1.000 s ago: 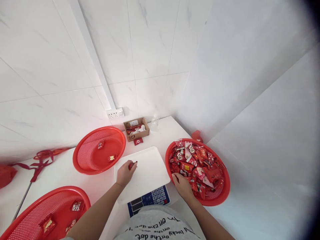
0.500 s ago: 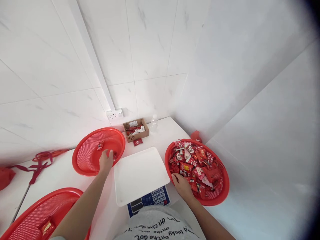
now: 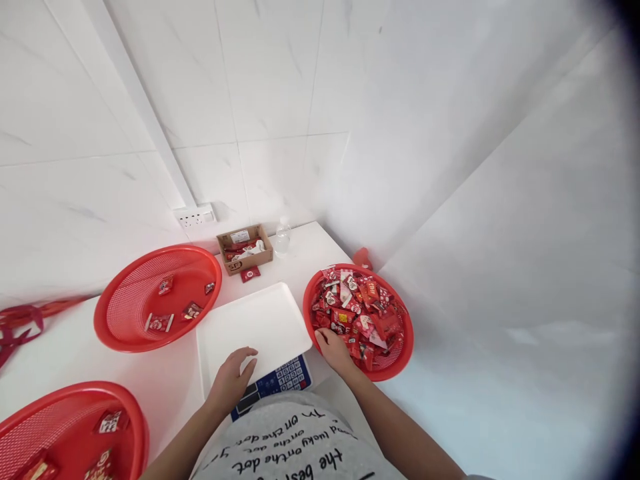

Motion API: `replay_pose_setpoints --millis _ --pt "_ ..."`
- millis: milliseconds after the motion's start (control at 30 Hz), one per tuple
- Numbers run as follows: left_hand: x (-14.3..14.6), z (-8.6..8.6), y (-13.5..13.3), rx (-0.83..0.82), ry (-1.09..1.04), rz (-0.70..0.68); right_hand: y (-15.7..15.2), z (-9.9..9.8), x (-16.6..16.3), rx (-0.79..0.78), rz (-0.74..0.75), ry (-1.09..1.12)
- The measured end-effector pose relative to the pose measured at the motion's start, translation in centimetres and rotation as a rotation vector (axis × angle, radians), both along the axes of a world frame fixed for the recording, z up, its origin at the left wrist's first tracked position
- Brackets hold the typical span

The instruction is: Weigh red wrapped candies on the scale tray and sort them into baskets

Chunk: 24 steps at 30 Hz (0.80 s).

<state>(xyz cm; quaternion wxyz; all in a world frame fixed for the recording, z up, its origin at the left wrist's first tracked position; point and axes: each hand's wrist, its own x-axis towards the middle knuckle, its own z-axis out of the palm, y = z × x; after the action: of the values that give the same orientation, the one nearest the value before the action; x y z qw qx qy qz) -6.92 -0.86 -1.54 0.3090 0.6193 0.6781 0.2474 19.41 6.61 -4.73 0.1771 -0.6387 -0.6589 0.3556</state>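
My left hand (image 3: pixel 233 377) hovers over the near left part of the scale's white tray (image 3: pixel 260 320), fingers apart and holding nothing. Below the tray shows the scale's blue keypad (image 3: pixel 280 385), partly covered by the tray. On the right stands a red plastic basket (image 3: pixel 407 347) full of wrapped candies (image 3: pixel 345 318), mostly red and pink. My right hand (image 3: pixel 334 348) is at this basket's near left rim, with its fingers curled over the edge beside the candies. Whether a candy is between those fingertips is hidden.
A red basket (image 3: pixel 113 297) with a few wrapped packets stands at the back left, another red basket (image 3: pixel 135 427) at the near left. A small cardboard box (image 3: pixel 247 263), a red packet (image 3: pixel 250 274) and a clear bottle (image 3: pixel 283 237) sit by the wall. Red ribbon (image 3: pixel 20 323) lies far left.
My left hand has left the back left basket and come right and nearer, over the tray. More packets now show in that basket. My right hand stays at its rim; the view has turned right.
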Motion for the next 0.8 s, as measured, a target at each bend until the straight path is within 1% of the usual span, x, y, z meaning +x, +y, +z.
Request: replay_pose_setpoints --millis 100,167,233,367,533,667,800 --pt "0.8 0.9 -0.3 -0.080 -0.031 -0.009 0.9 -0.1 0.3 0.027 0.007 -0.037" --pt "1.3 1.2 -0.3 -0.102 -0.041 -0.023 1.9 -0.3 0.7 0.048 -0.002 -0.121" --pt "1.8 1.4 -0.1 -0.106 -0.042 -0.032 3.1 -0.7 1.2 0.030 0.009 -0.202" --pt "2.2 1.5 0.1 -0.104 -0.039 -0.027 4.8 -1.9 1.8 -0.046 0.122 -0.261" --pt "2.5 1.4 0.1 -0.096 -0.022 0.002 5.4 -2.8 1.6 -0.081 0.208 -0.374" --pt "3.4 1.6 0.3 -0.117 -0.010 0.006 5.7 -2.7 1.0 -0.068 0.230 -0.480" --pt "4.8 2.1 0.7 -0.136 0.006 -0.007 5.9 -2.4 0.8 -0.007 0.230 -0.537"
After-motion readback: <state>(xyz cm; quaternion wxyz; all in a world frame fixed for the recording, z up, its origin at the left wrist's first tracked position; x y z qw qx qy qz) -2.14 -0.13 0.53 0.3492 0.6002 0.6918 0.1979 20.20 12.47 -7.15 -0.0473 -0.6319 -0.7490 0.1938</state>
